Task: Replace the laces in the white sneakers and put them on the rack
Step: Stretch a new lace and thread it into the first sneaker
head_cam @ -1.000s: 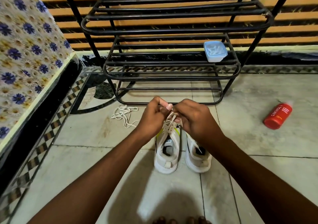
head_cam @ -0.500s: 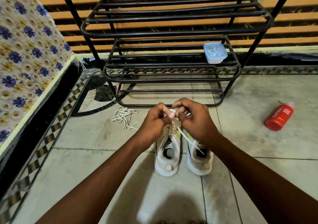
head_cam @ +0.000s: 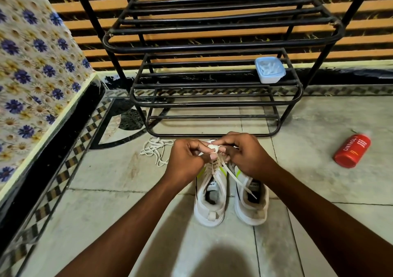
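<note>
Two white sneakers stand side by side on the tiled floor, heels towards me. The left sneaker [head_cam: 210,202] is laced with a white lace [head_cam: 213,147]. My left hand [head_cam: 187,159] and my right hand [head_cam: 244,155] meet over its front and both pinch the lace, which is looped between the fingers. One loose end of the lace [head_cam: 238,180] trails across the right sneaker [head_cam: 252,200]. The black metal rack [head_cam: 212,104] stands just beyond the shoes. The toes of both sneakers are hidden by my hands.
A loose heap of white lace [head_cam: 156,150] lies on the floor left of my hands. A pale blue lidded tub [head_cam: 269,69] sits on the rack's middle shelf. A red bottle [head_cam: 352,150] lies on the floor at right. A bed with flowered cloth [head_cam: 32,74] lines the left.
A loop of lace has formed between my fingers. A loose lace end now trails over the right sneaker.
</note>
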